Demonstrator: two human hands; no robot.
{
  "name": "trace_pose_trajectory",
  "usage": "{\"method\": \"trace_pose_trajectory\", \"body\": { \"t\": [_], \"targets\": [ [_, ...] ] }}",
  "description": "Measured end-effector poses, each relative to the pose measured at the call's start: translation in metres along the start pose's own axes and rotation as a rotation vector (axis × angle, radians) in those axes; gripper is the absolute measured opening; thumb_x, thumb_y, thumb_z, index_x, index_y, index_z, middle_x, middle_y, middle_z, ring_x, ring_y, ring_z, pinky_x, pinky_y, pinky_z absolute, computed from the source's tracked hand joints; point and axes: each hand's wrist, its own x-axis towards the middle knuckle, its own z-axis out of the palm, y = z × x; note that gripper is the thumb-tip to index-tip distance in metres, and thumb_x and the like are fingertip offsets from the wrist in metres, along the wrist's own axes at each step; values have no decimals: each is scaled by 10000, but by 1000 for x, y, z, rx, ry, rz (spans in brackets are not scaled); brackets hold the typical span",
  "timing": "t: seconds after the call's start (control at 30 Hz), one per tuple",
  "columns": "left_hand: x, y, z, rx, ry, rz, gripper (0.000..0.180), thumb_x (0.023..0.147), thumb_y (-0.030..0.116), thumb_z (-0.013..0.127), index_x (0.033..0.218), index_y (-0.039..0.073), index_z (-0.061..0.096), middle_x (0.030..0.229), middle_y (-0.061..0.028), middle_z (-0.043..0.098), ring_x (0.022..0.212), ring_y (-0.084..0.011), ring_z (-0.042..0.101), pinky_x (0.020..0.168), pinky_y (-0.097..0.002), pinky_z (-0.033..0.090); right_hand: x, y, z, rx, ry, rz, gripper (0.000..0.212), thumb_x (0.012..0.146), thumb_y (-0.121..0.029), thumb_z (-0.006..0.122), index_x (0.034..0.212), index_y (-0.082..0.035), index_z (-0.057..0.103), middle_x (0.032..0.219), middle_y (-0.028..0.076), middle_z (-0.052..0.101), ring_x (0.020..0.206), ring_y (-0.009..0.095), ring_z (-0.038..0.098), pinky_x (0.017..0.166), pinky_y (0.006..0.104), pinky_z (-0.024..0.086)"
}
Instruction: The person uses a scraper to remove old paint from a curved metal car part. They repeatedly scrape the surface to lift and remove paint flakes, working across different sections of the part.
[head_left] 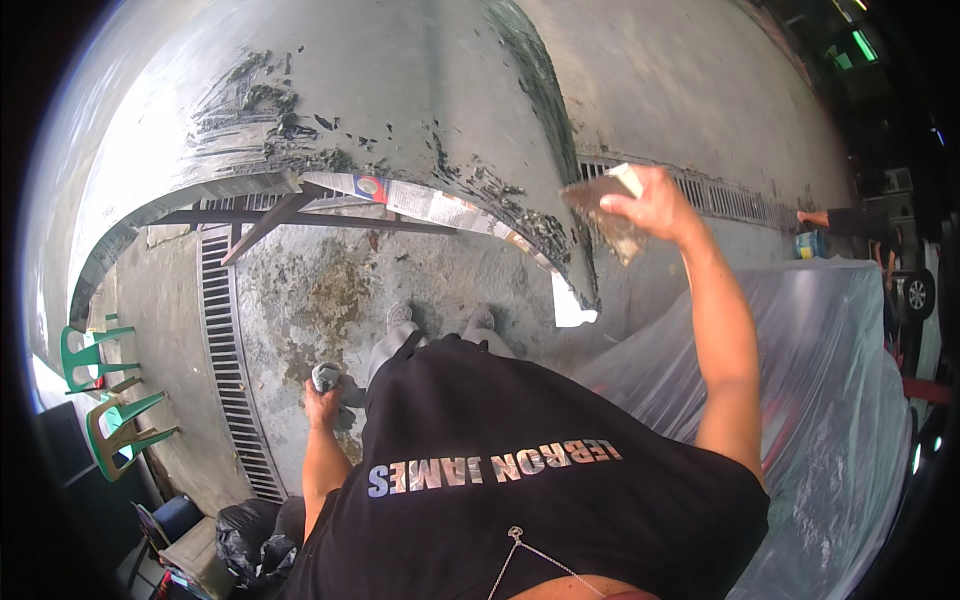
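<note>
My right hand (658,205) grips a wide scraper (600,200) by its pale handle. Dark and tan residue coats the blade, which is at the right edge of a large grey curved vehicle body panel (370,80); whether they touch is hard to tell. Rough dark filler (270,105) is smeared along the panel's arched edge and up its right-hand ridge. Printed paper (430,205) lines the underside of the arch. Low on the left, my left hand (322,400) is closed around a crumpled grey cloth (328,377).
A dark support bar (310,218) crosses beneath the panel. Floor grates (228,360) run at left and behind the panel. Green plastic chairs (95,355) and a black bag (250,530) stand left. Clear plastic sheeting (800,350) drapes something at right. Another person's arm (815,217) shows far right.
</note>
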Motion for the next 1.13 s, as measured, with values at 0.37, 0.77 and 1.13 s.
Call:
{"method": "trace_pose_trajectory", "body": {
  "t": [0.37,0.77,1.13],
  "targets": [
    [17,14,-7,-9,-5,34,637,731,326,833,1250,61,576,1151,-254,716,1110,-479,675,929,-517,538,7,-3,8,-82,-28,-9,274,829,-198,830,1000,-6,737,785,78,732,710,135,628,692,347,519],
    [20,-9,-4,-78,8,1,629,737,301,815,1271,70,578,1144,-245,725,1105,-457,689,943,-502,542,0,-13,6,-176,-114,-43,263,849,-199,821,989,2,726,762,73,720,713,109,604,681,335,511],
    [16,1,-2,13,-42,-72,722,742,333,809,1367,78,553,1261,-237,706,1202,-405,672,1016,-512,511,-4,-8,12,-83,-75,24,260,872,-197,829,1057,-29,757,830,43,746,757,115,611,742,313,523]
  ]
}}
